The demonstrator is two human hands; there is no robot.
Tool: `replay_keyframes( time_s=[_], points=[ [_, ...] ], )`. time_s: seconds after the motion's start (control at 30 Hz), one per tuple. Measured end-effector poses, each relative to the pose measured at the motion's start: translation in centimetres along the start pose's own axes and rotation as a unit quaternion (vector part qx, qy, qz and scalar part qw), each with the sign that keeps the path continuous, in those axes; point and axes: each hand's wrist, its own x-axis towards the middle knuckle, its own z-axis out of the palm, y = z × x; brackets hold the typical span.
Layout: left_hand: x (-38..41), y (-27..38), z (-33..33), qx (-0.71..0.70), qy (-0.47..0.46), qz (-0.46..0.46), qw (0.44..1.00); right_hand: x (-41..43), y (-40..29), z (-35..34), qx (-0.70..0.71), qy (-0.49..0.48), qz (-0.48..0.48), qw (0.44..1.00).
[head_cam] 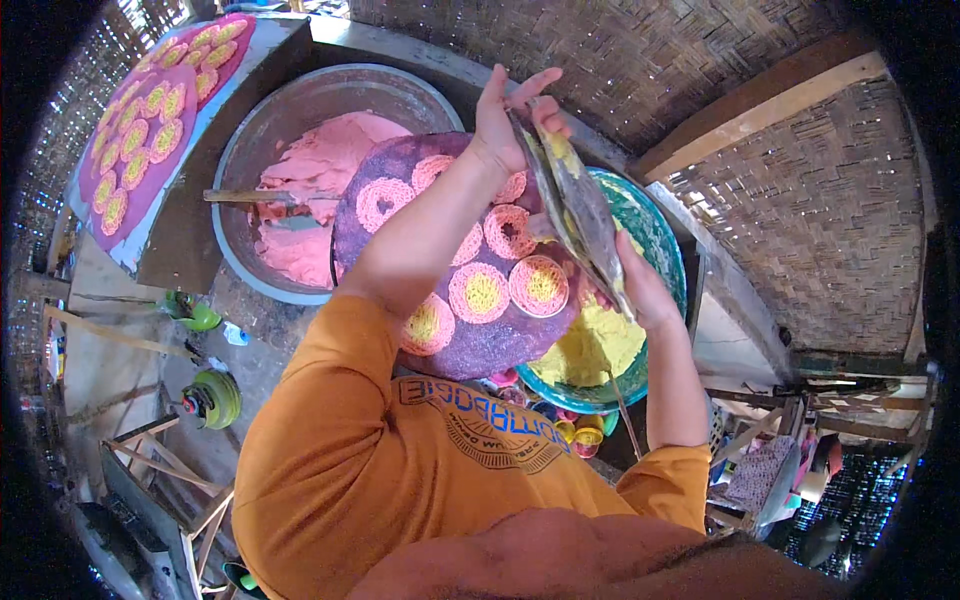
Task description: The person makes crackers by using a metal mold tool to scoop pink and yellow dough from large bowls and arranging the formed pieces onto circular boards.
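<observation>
Both my hands are on a two-part lever hand press (574, 202), worn and smeared with yellow dough. My left hand (510, 120) holds its far end, some fingers extended. My right hand (646, 289) grips the near end. Beneath the press lies a round purple mat (495, 341) bearing several pink ring-shaped coils of dough strands. Some coils have yellow strands in the middle, such as one coil (480, 292) and another coil (538, 286); another ring (510, 231) has a hollow centre. The press hides part of the mat and the strands under it.
To the left, a large grey basin (225, 225) holds pink dough (300, 161) and a wooden stick (244, 196). A green basin (671, 225) with yellow dough (600, 349) stands right. Coils cover purple sheets (169, 82) at upper left. Woven walls (810, 225) enclose the right side.
</observation>
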Motion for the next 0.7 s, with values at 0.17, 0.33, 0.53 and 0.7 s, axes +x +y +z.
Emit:
replay_keyframes(
  time_s=[0.17,0.33,0.53,0.7],
  points=[
    [-0.7,1.3,-2.4,0.029,0.111,0.048,0.992,2.9,-0.5,0.9,-0.032,0.028,0.008,0.999],
    [-1.1,2.0,-2.9,0.027,0.149,0.067,0.986,3.7,-0.1,1.5,-0.044,0.032,-0.006,0.999],
    [-1.7,0.4,-1.4,0.014,0.183,0.062,0.981,2.0,0.1,1.0,-0.076,0.072,-0.025,0.994],
    [-1.1,-0.2,-0.9,0.037,0.181,0.058,0.981,1.3,0.1,0.6,-0.080,0.094,-0.023,0.992]
  ],
)
